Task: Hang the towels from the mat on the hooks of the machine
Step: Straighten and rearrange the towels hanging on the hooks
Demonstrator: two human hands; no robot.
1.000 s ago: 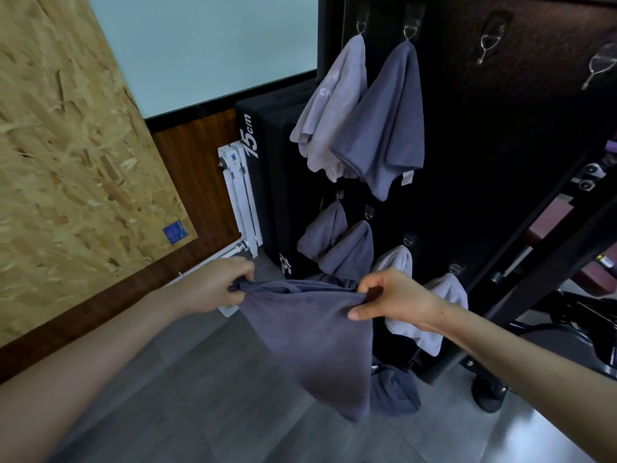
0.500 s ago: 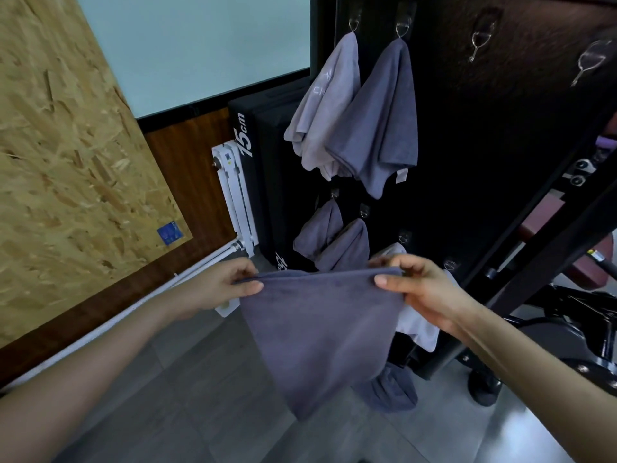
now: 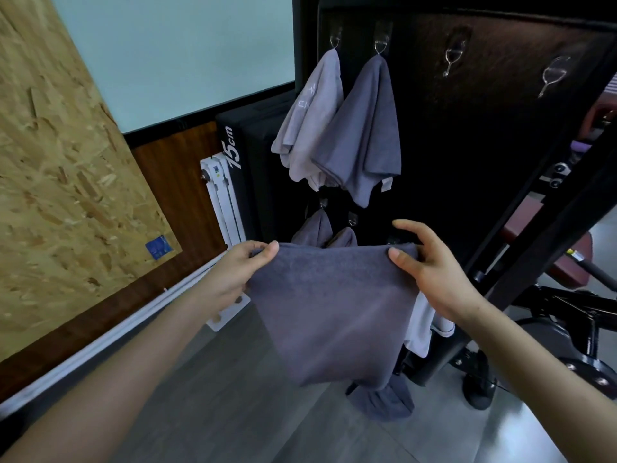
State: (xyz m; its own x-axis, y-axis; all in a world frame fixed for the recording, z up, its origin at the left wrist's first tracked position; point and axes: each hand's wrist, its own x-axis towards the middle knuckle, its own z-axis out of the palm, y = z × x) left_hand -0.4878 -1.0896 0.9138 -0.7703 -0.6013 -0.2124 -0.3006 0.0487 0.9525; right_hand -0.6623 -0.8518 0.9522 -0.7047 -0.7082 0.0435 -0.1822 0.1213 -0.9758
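**Step in hand: present the towel to an empty hook.**

1. The left hand (image 3: 240,272) is in front of the lower left edge of the machine panel (image 3: 467,145). It pinches the top left corner of the held towel (image 3: 334,312) between thumb and fingers.
2. The held towel hangs flat in front of the lower part of the panel. Its top edge is stretched level between both hands, and its lower end droops to a point.
3. At the upper left of the panel, a light grey towel (image 3: 310,121) and a dark grey towel (image 3: 364,128) each hang from a hook by one gathered point. More towels hang lower on the panel, partly hidden behind the held towel.
4. The right hand (image 3: 430,272) is in front of the lower middle of the panel. It grips the top right corner with the thumb on the near face and the fingers behind, and the index finger is raised clear of the cloth.
5. At the upper right of the panel, the first free hook (image 3: 452,58) and the second free hook (image 3: 552,76) carry nothing.

**To do the step well:**

- Target the first free hook, which is next to the dark grey towel.
- Bunch one top corner into a small fold so the slim hook catches several layers of cloth.
- Raise that corner above the hook tip, then lower it onto the hook.
- Support the cloth with the other hand until the hook carries the weight.
- Release only when the cloth is seated behind the upturned tip.

A dark bundle (image 3: 380,402) lies at the foot of the panel. It is probably another towel, but the view there is too dim to confirm.
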